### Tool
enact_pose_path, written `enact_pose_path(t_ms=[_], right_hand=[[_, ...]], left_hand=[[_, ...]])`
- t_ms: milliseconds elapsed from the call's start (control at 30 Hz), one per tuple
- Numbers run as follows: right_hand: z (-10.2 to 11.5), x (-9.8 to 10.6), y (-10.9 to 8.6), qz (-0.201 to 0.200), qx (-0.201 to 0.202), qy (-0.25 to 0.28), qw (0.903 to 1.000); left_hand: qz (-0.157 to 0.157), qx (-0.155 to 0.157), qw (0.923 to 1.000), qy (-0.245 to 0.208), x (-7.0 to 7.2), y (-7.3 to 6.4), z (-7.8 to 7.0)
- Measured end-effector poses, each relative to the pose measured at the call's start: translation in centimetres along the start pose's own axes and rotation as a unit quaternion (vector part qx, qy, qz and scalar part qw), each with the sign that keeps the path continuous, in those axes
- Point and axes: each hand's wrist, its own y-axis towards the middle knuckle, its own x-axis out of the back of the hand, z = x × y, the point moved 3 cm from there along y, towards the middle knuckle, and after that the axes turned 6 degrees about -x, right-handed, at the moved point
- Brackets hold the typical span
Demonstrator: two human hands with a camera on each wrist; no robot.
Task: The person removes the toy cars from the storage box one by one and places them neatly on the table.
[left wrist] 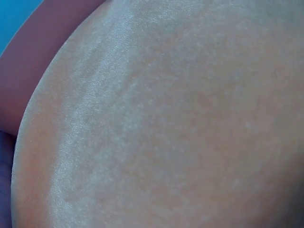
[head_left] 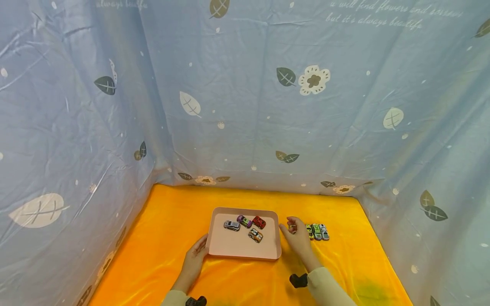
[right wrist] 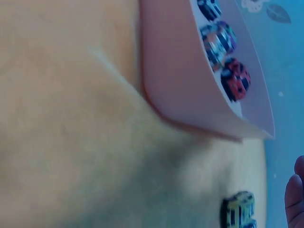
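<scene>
A shallow pink tray (head_left: 245,250) lies on the yellow cloth. Inside it are a silver toy car (head_left: 232,225), a purple one (head_left: 244,221), a red one (head_left: 259,222) and an orange-and-white one (head_left: 255,235). Against the tray's left side rests my left hand (head_left: 193,259), fingers extended along the wall. My right hand (head_left: 300,242) is beyond the tray's right edge. A small patterned patch, apparently a toy car (head_left: 292,228), shows between its thumb and fingers, mostly hidden. Only fingertips (right wrist: 294,192) enter the right wrist view.
Right of my right hand stands a row of toy cars: a yellow-green one (head_left: 309,232), a green one (head_left: 317,231) and a silver one (head_left: 325,232). A blue leaf-print curtain (head_left: 252,127) surrounds the yellow cloth (head_left: 180,212). Cloth fills most of the left wrist view.
</scene>
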Motion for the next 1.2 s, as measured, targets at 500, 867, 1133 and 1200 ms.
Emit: enact_pose_path(t_ms=[500, 867, 1133, 1200], right_hand=[[1.1, -4.2, -0.8, 0.054, 0.058, -0.033, 0.9964], [1.5, -6.8, -0.9, 0.081, 0.067, -0.104, 0.989], [1.1, -8.3, -0.5, 0.055, 0.102, -0.183, 0.9762], [0.9, -8.6, -0.4, 0.045, 0.114, -0.208, 0.9705]], left_hand=[[-0.009, 0.005, 0.9999, -0.008, -0.2, 0.5, 0.5], [0.006, 0.001, 0.9999, -0.008, -0.2, 0.5, -1.7], [0.0, 0.004, 0.9999, -0.011, 0.1, 1.3, -0.2], [-0.001, 0.003, 1.0, -0.009, 0.2, 1.6, 0.4]])
